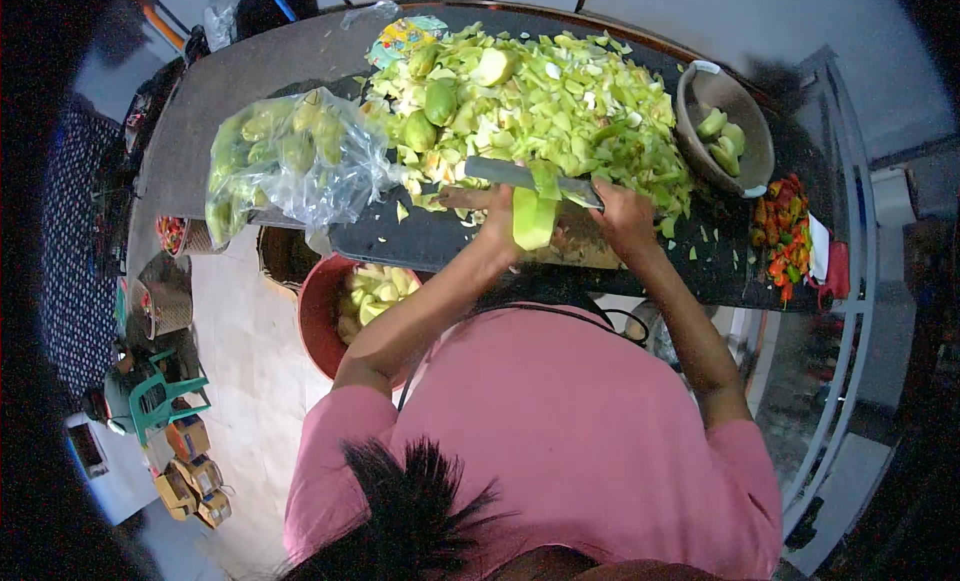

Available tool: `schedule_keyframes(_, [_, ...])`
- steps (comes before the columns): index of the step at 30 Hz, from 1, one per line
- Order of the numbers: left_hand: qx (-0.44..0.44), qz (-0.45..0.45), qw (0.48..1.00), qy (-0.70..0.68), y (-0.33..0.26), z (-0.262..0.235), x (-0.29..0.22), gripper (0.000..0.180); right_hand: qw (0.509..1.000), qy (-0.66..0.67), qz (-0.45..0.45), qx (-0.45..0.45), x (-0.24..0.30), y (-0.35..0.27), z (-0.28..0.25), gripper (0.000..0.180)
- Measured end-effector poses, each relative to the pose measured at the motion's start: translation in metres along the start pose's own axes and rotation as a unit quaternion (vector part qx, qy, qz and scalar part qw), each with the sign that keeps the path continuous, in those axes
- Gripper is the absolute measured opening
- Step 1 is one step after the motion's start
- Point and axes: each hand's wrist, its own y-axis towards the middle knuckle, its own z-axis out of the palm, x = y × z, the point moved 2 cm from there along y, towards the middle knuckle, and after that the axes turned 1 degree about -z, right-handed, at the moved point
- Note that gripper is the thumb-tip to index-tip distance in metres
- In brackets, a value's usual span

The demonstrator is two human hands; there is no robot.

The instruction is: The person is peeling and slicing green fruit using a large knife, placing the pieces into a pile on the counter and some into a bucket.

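My right hand grips the knife handle; my left hand steadies the peeled mango beneath. Risk: blade slipping onto left fingers

head camera, straight down (close) over table

Work surface: one dark table with a rounded far edge, bordered on the right by a grey metal frame. Floor: pale, light-coloured, lit evenly by daylight. Wall beyond the table: plain and pale. Left side of the room: a green plastic chair, small yellow-brown boxes grouped on the floor, woven baskets stacked near the table's edge, and a dark patterned cloth along the rim. Far corners too dark to assess.
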Motion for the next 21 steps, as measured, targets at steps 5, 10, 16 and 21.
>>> schedule_keyframes(5, [0.023, -0.028, 0.999, -0.015, 0.005, -0.020, 0.003, 0.053, 0.997, 0.049, 0.060, -0.028, -0.038, -0.007, 0.038, 0.023])
schedule_keyframes(10, [0.037, -0.034, 0.998, 0.025, 0.034, -0.029, -0.007, 0.050, 0.996, 0.010, 0.090, 0.028, -0.049, 0.011, 0.041, 0.029])
schedule_keyframes(16, [0.122, -0.062, 0.991, 0.014, 0.043, -0.033, -0.017, 0.055, 0.998, 0.009, 0.059, 0.003, -0.053, 0.009, 0.052, 0.024])
schedule_keyframes(21, [0.129, -0.127, 0.983, 0.032, 0.039, -0.032, -0.009, 0.052, 1.000, 0.013, 0.026, -0.007, -0.055, 0.000, 0.049, 0.026])
